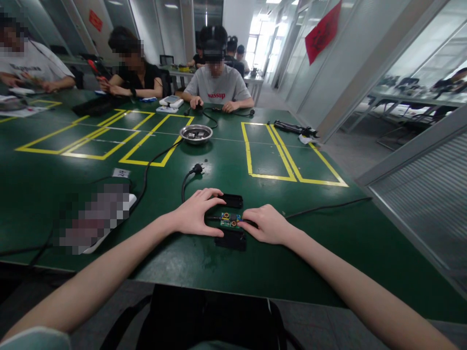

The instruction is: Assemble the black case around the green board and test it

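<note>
From the head view, the left hand (195, 214) lies palm down on the green table (328, 228), fingers spread and curled over the left end of a small green circuit board (230, 220); it presses rather than grips. The right hand (268, 224) rests just beside it, fingers loosely bent, tips touching the board's right end; it encloses nothing. The board sits between the two hands. A black case half (232, 200) lies just beyond the fingertips, and a second black half (230, 240) lies on the near side, touching the right hand's thumb side. A black cord with plug (196, 169) curls away beyond the left hand.

Readable writing is scarce: the person straight across wears a grey shirt (217, 87) with red letters reading roughly "wassup". A white tag (120, 172) sits far left of the left hand, its print too small to read.

The table bears yellow tape rectangles (272, 150) well beyond the hands, and a metal bowl (196, 133) stands farther out. Glass partitions line the room's right side, with a red banner (323, 31) hung high.

The table's near edge runs close under both wrists. Bare green surface spreads to the right of the right hand, crossed by one thin cable (328, 206).
</note>
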`<state>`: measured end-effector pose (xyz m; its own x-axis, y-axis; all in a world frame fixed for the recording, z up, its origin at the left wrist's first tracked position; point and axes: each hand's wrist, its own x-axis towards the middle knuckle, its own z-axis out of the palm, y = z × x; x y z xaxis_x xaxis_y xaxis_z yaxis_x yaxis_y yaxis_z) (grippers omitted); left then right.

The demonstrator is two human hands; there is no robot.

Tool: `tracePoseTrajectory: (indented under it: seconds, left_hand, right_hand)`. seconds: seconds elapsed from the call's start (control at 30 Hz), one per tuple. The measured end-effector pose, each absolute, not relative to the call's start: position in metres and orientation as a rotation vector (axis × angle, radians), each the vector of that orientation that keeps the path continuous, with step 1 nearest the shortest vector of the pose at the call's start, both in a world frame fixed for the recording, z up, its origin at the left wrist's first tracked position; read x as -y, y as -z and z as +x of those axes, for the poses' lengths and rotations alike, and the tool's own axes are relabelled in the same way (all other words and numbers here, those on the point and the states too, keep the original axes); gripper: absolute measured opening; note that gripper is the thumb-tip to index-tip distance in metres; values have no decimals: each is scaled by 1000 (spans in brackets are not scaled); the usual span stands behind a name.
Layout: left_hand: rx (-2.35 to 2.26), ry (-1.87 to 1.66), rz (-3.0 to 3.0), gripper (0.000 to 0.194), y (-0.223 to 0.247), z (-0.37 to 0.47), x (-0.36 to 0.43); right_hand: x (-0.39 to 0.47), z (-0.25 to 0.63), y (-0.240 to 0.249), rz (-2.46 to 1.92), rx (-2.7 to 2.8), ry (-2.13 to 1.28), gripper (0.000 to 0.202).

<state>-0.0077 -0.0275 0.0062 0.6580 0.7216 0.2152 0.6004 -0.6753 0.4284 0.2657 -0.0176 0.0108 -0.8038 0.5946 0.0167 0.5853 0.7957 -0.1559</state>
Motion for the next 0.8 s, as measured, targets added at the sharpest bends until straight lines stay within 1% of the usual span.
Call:
tracePoseTrajectory:
  seconds: [0.13,0.3,0.47,0.67,0.8]
  left_hand:
    - [-1069,-559,2559,63,-7,-6,28]
    - [-1139,-587,2568,45,-4,1,32]
    - [-1183,-596,2560,44,-2,5,34]
    - [-1251,-620,2549,33,-3,10,37]
    - [-1282,-601,2573,36,-5,15,41]
  right_hand:
    - [14,261,-10,-1149,2837,-211,31]
    - [10,261,-9,-1177,2779,-285,30]
    - [7,264,-5,-1132,2734,-352,31]
    - [5,265,-2,-1102,2700,-383,32]
    - [5,265,0,-1084,2685,-405,35]
